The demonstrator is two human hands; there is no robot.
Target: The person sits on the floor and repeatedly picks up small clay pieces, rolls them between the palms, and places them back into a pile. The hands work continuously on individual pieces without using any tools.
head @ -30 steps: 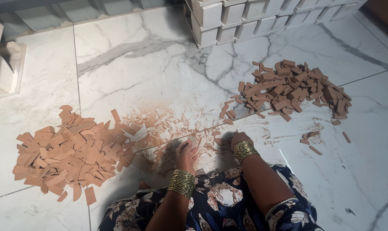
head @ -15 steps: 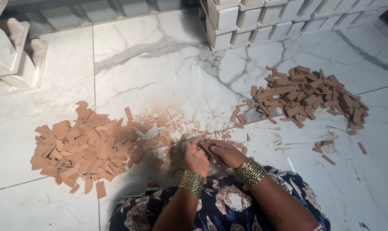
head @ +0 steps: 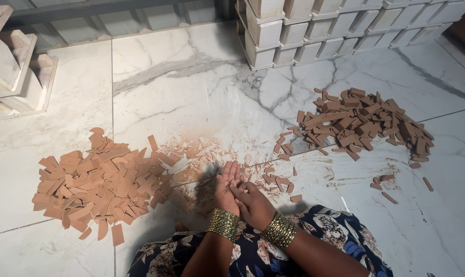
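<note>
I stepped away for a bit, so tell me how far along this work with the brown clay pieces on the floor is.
Two heaps lie on the marble floor: a flat, paler pile on the left and a darker pile on the right. In hand: the left hand and right hand are pressed together; what is between them is hidden. A few scattered pieces and dusty crumbs remain. Which pile is finished cannot be told.
</note>
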